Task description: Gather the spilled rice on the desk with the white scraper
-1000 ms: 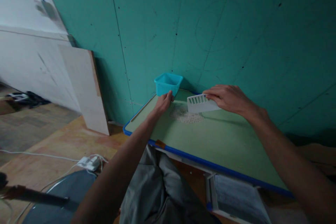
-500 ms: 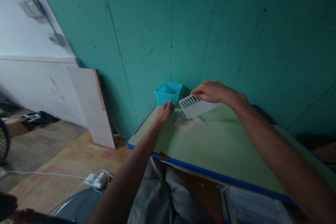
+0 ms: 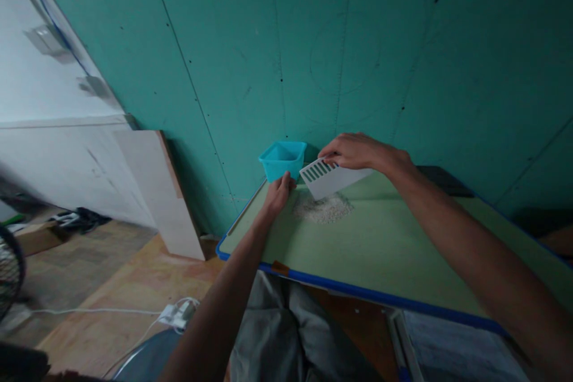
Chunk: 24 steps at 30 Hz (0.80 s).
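Teal wall panels fill most of the background, and going left to right: a pale wooden board (image 3: 154, 191) leans against the wall on the floor, with a white power strip (image 3: 179, 313) and its cable lying on the wood floor in front of it. Then comes the green desk (image 3: 385, 256) with its blue edge, pushed right up to the wall. At its far left corner sits a small blue tub (image 3: 283, 159), open side up, and honestly it's too dim to tell if anything's in it. The left hand (image 3: 278, 193) rests on the desk just in front of the tub, thumb tip up against its front wall, fingers loosely curled and not wrapped around anything, so that grip is basically released. Just right of it is a little pile of white grains (image 3: 323, 209), looks like rice, lying on the desk surface. The right hand (image 3: 358, 152) has its grip clenched on the top edge of a white slotted scoop (image 3: 329, 178), pinching it from above. The scoop is tilted, slotted end pointing toward the tub, its lower edge hanging right over the back of the pile, touching or nearly so. Further right, a dark flat thing (image 3: 445, 180) lies on the desk by the wall.
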Tool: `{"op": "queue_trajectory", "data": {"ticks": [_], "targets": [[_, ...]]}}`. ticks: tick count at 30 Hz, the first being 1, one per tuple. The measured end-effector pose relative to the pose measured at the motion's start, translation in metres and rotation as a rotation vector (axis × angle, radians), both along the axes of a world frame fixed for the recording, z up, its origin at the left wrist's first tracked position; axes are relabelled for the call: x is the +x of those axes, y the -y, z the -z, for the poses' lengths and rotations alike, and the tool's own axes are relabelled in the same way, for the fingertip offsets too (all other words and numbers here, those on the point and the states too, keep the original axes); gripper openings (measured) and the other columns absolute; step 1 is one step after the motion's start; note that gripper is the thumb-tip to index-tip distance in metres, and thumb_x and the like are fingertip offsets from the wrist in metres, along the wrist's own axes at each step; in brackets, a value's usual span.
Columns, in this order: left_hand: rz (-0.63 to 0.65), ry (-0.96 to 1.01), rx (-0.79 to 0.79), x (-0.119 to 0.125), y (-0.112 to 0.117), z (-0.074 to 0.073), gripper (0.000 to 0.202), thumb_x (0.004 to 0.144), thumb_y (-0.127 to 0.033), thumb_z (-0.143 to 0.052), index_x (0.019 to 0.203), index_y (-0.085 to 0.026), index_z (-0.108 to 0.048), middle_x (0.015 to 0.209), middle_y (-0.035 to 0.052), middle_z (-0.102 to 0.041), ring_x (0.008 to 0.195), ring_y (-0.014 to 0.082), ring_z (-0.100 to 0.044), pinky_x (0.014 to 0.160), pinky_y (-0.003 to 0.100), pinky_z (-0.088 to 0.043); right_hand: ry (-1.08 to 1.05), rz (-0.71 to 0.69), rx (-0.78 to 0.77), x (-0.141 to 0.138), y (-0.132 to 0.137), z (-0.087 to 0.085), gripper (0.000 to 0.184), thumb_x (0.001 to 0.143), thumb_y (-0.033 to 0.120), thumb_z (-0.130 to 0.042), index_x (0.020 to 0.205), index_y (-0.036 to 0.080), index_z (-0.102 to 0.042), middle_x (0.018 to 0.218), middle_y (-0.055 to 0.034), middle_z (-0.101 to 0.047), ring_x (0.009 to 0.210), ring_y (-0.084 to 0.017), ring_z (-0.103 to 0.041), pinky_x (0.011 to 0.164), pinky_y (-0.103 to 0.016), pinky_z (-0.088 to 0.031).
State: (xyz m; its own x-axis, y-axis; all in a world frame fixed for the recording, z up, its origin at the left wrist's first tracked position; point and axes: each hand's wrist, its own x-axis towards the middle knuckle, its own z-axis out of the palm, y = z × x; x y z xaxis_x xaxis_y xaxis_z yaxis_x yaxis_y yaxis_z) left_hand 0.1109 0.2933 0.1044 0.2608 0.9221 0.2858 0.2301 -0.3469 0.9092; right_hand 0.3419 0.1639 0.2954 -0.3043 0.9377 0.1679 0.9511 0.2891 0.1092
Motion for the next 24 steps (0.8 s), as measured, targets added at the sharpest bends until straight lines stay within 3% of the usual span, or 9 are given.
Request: {"op": "queue_trajectory", "data": {"ticks": [7,11,16,19,24], "targets": [[0.027,-0.013,0.035,-0.001,0.001,0.000,0.061,0.118,-0.062,-0.044,0.087,-0.022,-0.076,0.094,0.0131,-0.080,0.091,0.0291,-0.073,0.102,0.045,-0.060,-0.028,-0.035,-0.068,0.009,0.005,-0.005,0.039,0.104,0.021,-0.068,0.123,0.032,-0.099,0.116,-0.0023,-0.096,0.098,-0.023,-0.082,0.074,-0.034,-0.041],[0.047,-0.024,0.057,-0.002,0.000,0.002,0.067,0.114,-0.074,-0.042,0.089,-0.022,-0.075,0.098,0.0146,-0.080,0.093,0.0294,-0.073,0.101,0.046,-0.060,-0.022,-0.042,-0.051,-0.004,0.005,-0.003,0.036,0.107,0.020,-0.065,0.118,0.031,-0.098,0.111,-0.0024,-0.094,0.095,-0.022,-0.080,0.072,-0.035,-0.038],[0.040,-0.032,0.043,-0.001,-0.002,0.002,0.072,0.106,-0.085,-0.040,0.090,-0.023,-0.073,0.101,0.0169,-0.081,0.096,0.0307,-0.073,0.102,0.047,-0.058,0.013,0.012,0.023,-0.006,-0.001,0.003,0.040,0.111,0.020,-0.063,0.127,0.033,-0.098,0.123,-0.0046,-0.095,0.106,-0.024,-0.080,0.076,-0.035,-0.039],[0.037,-0.054,0.036,0.000,-0.001,0.002,0.071,0.106,-0.083,-0.038,0.089,-0.024,-0.073,0.100,0.0158,-0.080,0.097,0.0317,-0.074,0.104,0.047,-0.058,0.016,0.045,0.030,0.004,-0.003,0.002,0.042,0.109,0.020,-0.064,0.128,0.035,-0.098,0.124,-0.0045,-0.095,0.103,-0.025,-0.080,0.078,-0.036,-0.040],[0.030,-0.059,0.069,-0.001,-0.001,0.002,0.069,0.111,-0.076,-0.037,0.089,-0.023,-0.076,0.100,0.0159,-0.081,0.097,0.0316,-0.074,0.106,0.049,-0.060,-0.007,-0.009,-0.041,0.010,0.005,-0.005,0.035,0.104,0.016,-0.067,0.113,0.030,-0.098,0.108,-0.0031,-0.094,0.094,-0.023,-0.080,0.073,-0.035,-0.039]]}}
